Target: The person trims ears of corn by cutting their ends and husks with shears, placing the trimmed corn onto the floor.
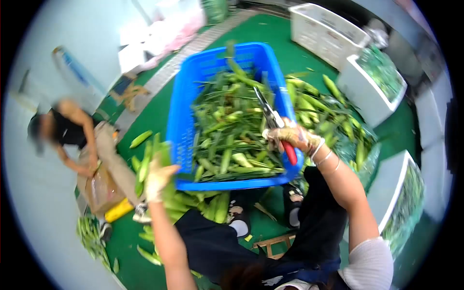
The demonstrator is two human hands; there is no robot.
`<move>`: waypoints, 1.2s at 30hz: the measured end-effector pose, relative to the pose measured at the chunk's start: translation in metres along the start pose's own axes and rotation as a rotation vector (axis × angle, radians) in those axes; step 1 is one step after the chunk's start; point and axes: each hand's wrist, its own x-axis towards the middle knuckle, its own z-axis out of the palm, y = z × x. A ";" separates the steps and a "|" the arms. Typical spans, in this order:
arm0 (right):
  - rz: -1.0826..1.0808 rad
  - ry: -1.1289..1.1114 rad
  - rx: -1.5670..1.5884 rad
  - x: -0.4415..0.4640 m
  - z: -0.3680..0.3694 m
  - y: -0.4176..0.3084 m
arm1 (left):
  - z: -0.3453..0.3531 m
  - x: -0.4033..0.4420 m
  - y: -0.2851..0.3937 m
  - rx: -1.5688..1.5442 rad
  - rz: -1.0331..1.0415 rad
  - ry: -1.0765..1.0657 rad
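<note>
My right hand (296, 137), in a stained glove, grips a pair of pruning shears (271, 113) with a red handle, blades pointing up over the blue basket (224, 184). Inside the basket lies a heap of cut green husks and leaves (232, 125). To the left of the basket is my left hand (157, 181), also gloved and blurred by motion, its thumb toward the basket. Blurred green corn ears (153, 152) are at its fingertips; whether it holds one I cannot make out. More corn in husks (193, 203) is piled below, beside my leg.
Another person (72, 125) sits at the left with hands at a brown bag (104, 188). More corn ears (309, 104) lie right of the basket. White boxes (328, 36) line the right side, some holding green bagged stuff. A small wooden stool (275, 246) is below me.
</note>
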 end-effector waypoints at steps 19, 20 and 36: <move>0.725 1.189 -0.364 -0.033 -0.238 0.424 | -0.055 0.052 -0.174 0.791 -0.020 0.464; 0.685 1.191 -0.400 -0.023 -0.237 0.438 | -0.026 0.044 -0.117 1.061 -0.020 0.407; 0.000 1.219 -0.914 -0.237 -0.309 0.181 | 0.104 -0.012 0.064 0.349 0.330 -0.069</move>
